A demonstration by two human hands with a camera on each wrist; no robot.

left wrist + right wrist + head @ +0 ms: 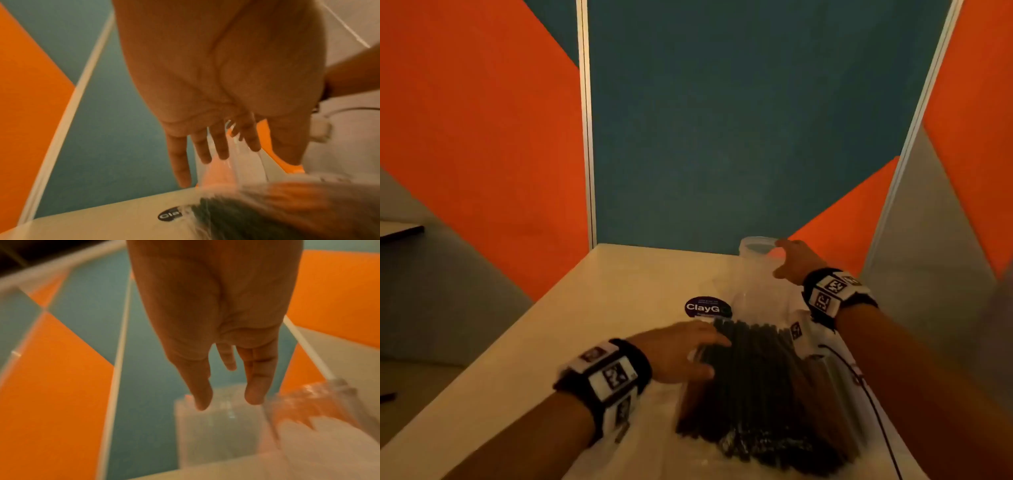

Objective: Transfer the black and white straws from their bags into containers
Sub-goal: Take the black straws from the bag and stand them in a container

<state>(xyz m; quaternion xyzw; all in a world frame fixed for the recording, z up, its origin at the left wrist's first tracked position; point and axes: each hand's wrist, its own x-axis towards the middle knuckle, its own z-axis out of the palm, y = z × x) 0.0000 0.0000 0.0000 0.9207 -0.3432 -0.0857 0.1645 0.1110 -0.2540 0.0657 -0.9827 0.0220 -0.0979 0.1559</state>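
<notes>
A clear bag of black straws point(756, 387) lies on the white table point(602, 308), its open end pointing away from me. My left hand point(717, 356) rests on the bag's far left part with fingers spread and fairly straight; in the left wrist view the left hand point(236, 154) hovers just over the blurred black straws point(267, 219). Pale straws point(832, 380) lie along the bag's right side, partly under my right forearm. At the back right stands an empty clear container point(755, 248). My right hand point(779, 258) reaches its rim with straight fingers and holds nothing. The clear container point(218, 423) shows just beyond the right hand point(228, 402).
A round dark sticker point(707, 307) sits on the table beyond my left hand. A black cable point(873, 404) runs along the right edge. Orange and teal partition walls point(722, 137) close in the back and sides. A blurred piece of clear plastic point(320, 402) stands right of the container.
</notes>
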